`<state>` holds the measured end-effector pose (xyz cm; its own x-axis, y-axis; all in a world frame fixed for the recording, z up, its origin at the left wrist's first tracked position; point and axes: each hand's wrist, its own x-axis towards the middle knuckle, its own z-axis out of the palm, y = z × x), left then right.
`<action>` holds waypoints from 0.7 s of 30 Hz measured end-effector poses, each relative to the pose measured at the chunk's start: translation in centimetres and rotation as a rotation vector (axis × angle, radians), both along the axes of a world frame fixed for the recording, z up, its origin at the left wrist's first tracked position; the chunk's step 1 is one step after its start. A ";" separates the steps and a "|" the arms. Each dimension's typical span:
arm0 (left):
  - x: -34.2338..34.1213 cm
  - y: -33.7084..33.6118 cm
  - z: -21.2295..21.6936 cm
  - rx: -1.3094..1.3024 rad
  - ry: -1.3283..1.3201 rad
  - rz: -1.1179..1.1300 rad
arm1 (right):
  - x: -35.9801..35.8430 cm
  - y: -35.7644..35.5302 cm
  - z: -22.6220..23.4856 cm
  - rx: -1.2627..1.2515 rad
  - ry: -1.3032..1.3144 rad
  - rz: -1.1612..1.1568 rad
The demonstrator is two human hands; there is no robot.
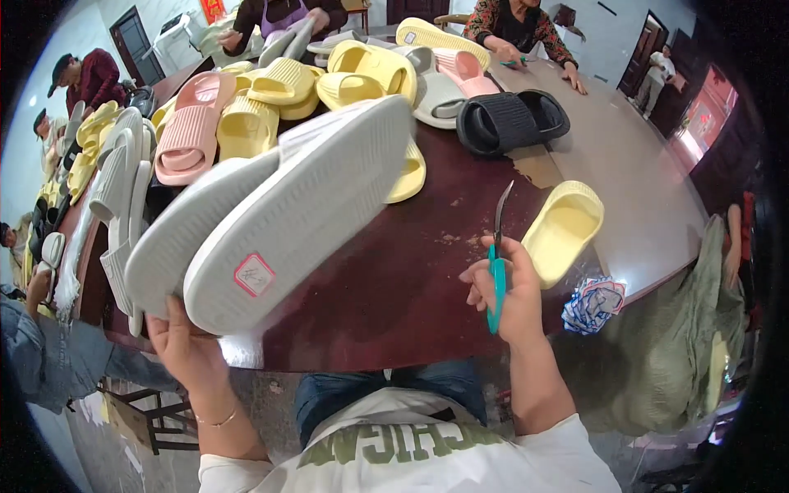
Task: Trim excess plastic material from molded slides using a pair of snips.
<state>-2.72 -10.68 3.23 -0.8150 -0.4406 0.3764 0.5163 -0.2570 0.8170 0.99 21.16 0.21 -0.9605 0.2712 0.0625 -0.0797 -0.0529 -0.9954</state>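
Grey slippers (306,205) slant above the table (362,304), near ends clasped in the grip of the left hand (189,345), soles uppermost, perhaps so the pink-edged label (255,274) shows, while the right hand (516,297) holds teal-handled scissors (496,283).

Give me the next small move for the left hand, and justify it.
Probably lower the pair of light grey slippers toward the glossy dark red tabletop. The left hand grips them only near their lower end, and they partly hide the heap of yellow, pink and grey slippers behind. The right hand is occupied with teal-handled metal scissors.
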 end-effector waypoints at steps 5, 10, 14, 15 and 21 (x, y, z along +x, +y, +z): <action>1.4 0.2 -3.1 0.201 -0.189 -0.445 | -0.3 -2.0 0.2 0.088 0.113 0.000; 2.7 4.9 -4.0 0.075 -0.320 -0.375 | -0.2 -4.8 0.1 0.116 0.163 0.117; 2.8 5.5 -4.1 -0.043 -0.204 -0.393 | -0.8 -6.5 0.4 0.151 0.206 0.175; 2.8 5.5 -4.1 -0.093 -0.203 -0.416 | -0.9 -6.8 0.1 0.163 0.242 0.162; 3.3 6.1 -3.6 -0.160 -0.255 -0.440 | -0.7 -7.4 0.8 0.470 0.415 0.072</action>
<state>0.63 -4.57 -0.34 -0.9843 0.0106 0.1763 0.1672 -0.2659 0.9494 0.28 13.78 0.97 -0.8457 0.0597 0.5304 -0.4766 0.3628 -0.8008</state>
